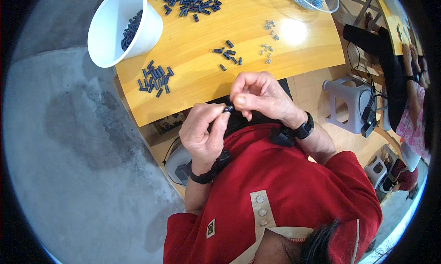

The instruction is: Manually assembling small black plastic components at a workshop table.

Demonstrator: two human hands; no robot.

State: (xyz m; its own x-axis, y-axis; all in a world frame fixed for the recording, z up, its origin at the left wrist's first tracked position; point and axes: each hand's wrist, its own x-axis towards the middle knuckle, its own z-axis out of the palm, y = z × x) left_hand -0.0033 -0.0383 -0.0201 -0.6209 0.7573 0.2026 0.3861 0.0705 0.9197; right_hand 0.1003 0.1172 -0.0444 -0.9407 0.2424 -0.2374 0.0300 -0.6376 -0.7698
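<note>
Just off the near edge of the table (pixel 193 39), both hands are raised in front of a red shirt (pixel 294 172), close to each other. The left hand (pixel 202 130) is clamped on a small black piece (pixel 228 108), gripped between thumb and forefinger. The right hand (pixel 262 96) is just beside it, its thumb and forefinger pinched together; whether anything lies between these fingertips cannot be determined. A dark band is noted on each wrist.

On the table, a loose group of black parts (pixel 160 72) lies to the left, near the edge; a smaller scatter of like parts (pixel 226 56) lies ahead of the hands. Small silvery fasteners (pixel 270 25) lie to its right in separate clusters.

Farther off, a white bucket (pixel 149 27) at the left is tipped on its side, with black parts inside. A large black heap (pixel 193 0) and a transparent bowl (pixel 330 2) of small bluish-silver items occupy the far side.
</note>
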